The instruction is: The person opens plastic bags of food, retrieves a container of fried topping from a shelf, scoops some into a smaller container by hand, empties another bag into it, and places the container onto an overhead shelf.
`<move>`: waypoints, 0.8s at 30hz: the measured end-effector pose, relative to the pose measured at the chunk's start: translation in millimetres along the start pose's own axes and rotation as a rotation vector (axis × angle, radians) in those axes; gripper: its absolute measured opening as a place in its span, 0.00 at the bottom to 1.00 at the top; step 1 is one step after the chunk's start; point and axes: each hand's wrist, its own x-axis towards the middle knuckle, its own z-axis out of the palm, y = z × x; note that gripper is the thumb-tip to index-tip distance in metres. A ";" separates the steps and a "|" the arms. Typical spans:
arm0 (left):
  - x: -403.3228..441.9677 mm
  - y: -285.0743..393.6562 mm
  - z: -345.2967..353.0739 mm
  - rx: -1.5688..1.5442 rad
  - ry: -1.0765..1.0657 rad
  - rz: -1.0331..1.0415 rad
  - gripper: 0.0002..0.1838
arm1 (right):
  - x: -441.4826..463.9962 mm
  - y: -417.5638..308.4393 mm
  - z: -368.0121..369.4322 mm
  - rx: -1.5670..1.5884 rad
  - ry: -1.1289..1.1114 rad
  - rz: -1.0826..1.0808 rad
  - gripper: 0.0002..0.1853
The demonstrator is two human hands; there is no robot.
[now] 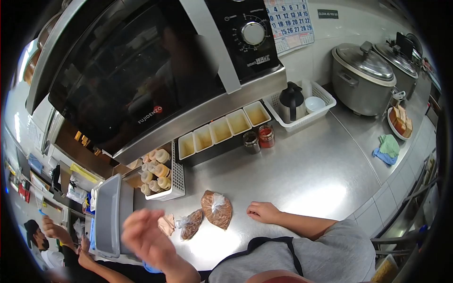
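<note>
Closest to the camera, left hand (150,238) raised over the near edge of the steel counter (302,174) and badly blurred, fingers bent inward in a loose half-curl, neither spread wide nor clenched tight. Down on the bare metal at the other side, right hand (263,212) at rest, fingers folded narrow, touching only the counter on the visible side. Insides of both hands turned out of sight or smeared, so no telling for sure about anything gripped there. Between the two hands, a larger bag (217,215) and a smaller bag (191,226) of brown, crumbly-looking contents, lying just beside each other on the counter and well apart from the right hand. Partly hidden behind the left hand, a pale pinkish piece (166,224) too unclear to name. Judging progress from this alone: both bags filled, white plastic gathered at the necks, set down free of visible fingers, so filling and closing seemingly done; any remaining steps not readable here. Beyond the bags, a white basket (177,178) of squeeze bottles (155,170), a row of pale yellow tubs (220,130), a dark jar (251,143) and a red jar (266,137), all apart from both hands.
</note>
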 end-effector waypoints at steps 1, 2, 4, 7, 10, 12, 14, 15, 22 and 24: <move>4.9 16.0 -0.3 -0.100 -0.035 0.092 0.24 | 1.1 -1.8 -0.6 -0.002 -0.003 -0.005 0.07; 8.7 28.7 -1.1 -0.200 -0.070 0.184 0.24 | 1.2 -5.2 -2.5 0.002 -0.010 0.024 0.06; 20.0 38.0 -9.6 -0.622 -0.437 0.339 0.27 | 2.1 -7.9 -4.2 0.005 -0.021 0.048 0.06; 15.6 64.8 16.7 -0.702 -0.353 0.280 0.17 | 2.0 -8.5 -4.0 0.025 -0.003 0.044 0.06; 17.3 67.2 30.9 -0.796 -0.283 0.220 0.14 | 1.1 -8.3 -4.5 0.026 0.008 0.048 0.06; 31.8 38.8 13.4 -0.979 -0.923 0.312 0.12 | 0.9 -6.5 -3.8 0.027 -0.005 0.051 0.06; 22.4 28.8 -6.2 -0.979 -1.139 0.257 0.11 | 1.9 -6.1 -4.5 0.014 0.006 0.052 0.06; 25.8 30.4 -4.4 -0.935 -1.075 0.268 0.10 | 1.6 -6.7 -4.0 0.000 -0.004 0.055 0.06; 32.2 61.6 6.6 -0.979 -0.778 0.325 0.14 | 4.5 -0.7 -12.7 0.025 -0.009 0.045 0.06; 24.2 62.0 -22.0 -0.997 -1.020 0.209 0.13 | 15.2 -0.2 -35.8 0.276 -0.233 0.090 0.05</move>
